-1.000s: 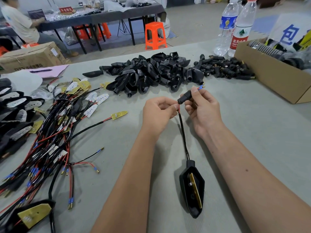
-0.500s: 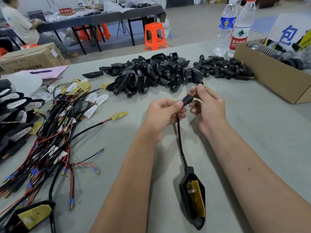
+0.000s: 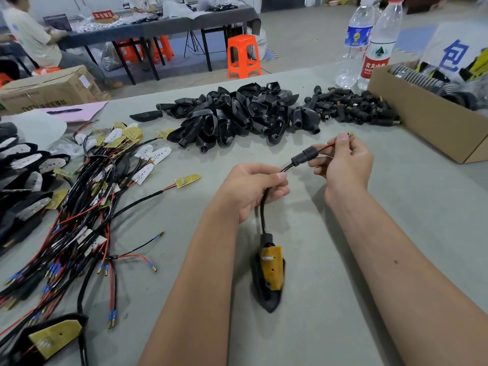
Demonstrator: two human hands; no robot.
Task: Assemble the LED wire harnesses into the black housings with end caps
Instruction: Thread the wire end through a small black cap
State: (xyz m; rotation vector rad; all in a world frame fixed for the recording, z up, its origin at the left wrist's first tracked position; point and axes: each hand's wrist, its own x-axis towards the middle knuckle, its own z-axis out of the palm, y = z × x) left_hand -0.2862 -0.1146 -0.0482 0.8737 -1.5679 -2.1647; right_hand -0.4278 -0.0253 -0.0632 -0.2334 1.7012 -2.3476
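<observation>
Grey felt covers the workbench (image 3: 396, 233) of a busy assembly room, where a seated worker (image 3: 29, 40) at eleven o'clock tends a second table. At centre, a person's left hand (image 3: 250, 191) curls round the black sheathed cable (image 3: 262, 217), apparently to steady it, while the right hand (image 3: 343, 165) pinches the red lead (image 3: 328, 146) and its brass terminals between thumb and forefinger, seemingly drawing them through the black end cap (image 3: 305, 156) threaded on the line. The cable's far end runs into a black housing (image 3: 269, 294) lying at six o'clock, a yellow LED board (image 3: 272, 268) seated in it. Loose housings (image 3: 232, 114) are heaped at twelve o'clock, spare caps (image 3: 353, 108) at one, within easy reach. Unfinished harnesses (image 3: 79, 207) sprawl at nine o'clock. Two water bottles (image 3: 369, 40) and a cardboard box (image 3: 427, 120) stand at two o'clock.
</observation>
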